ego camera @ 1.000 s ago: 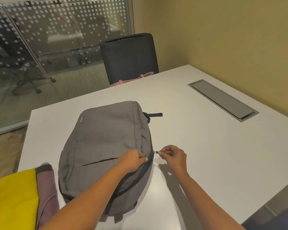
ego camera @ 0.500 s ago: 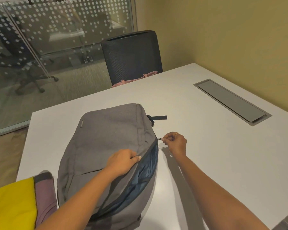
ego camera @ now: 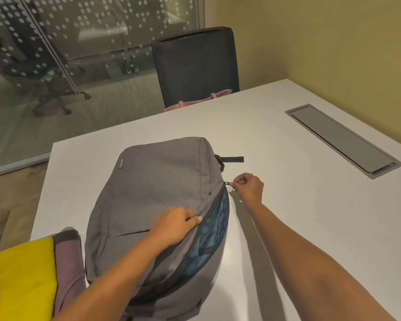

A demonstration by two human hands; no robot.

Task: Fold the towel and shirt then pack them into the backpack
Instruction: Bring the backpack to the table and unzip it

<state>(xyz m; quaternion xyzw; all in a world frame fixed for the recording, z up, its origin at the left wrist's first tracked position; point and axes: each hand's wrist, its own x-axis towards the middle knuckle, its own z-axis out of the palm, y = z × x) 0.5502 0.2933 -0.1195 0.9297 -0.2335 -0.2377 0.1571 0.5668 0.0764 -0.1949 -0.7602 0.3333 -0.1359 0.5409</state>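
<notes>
- Grey fabric backpack [ego camera: 158, 200] lies flat on the white counter [ego camera: 299, 216], top end away from the person, side zip part open so the blue lining [ego camera: 214, 230] shows.
- Left hand [ego camera: 176, 224] presses on the front panel right by the zip edge, fingers [ego camera: 191, 218] curled over the fabric. Prob. to hold the bag steady and keep the zip line taut.
- Right hand [ego camera: 248, 185] sits at the bag's upper right corner, fingers pinched shut on the small metal zip pull [ego camera: 228, 183]. Looks like the zip is being run round the corner to open the main pocket wider.
- Yellow cloth [ego camera: 24, 281] and mauve cloth [ego camera: 70, 260] sit stacked at the near left, touching the bag's side, both look folded already. Can't tell which is towel and which is shirt. Handy spot for packing next; neither is in the bag yet.
- Counter is smooth, matte, otherwise bare, w/ a grey cable hatch [ego camera: 344, 140] set flush at the far right.
- Black mesh chair [ego camera: 195, 66] at the far edge, a pink strap [ego camera: 199, 100] on its seat.
- Room: yellowish wall on the right, dotted glass partition [ego camera: 79, 42] on the left, another office chair beyond it.
</notes>
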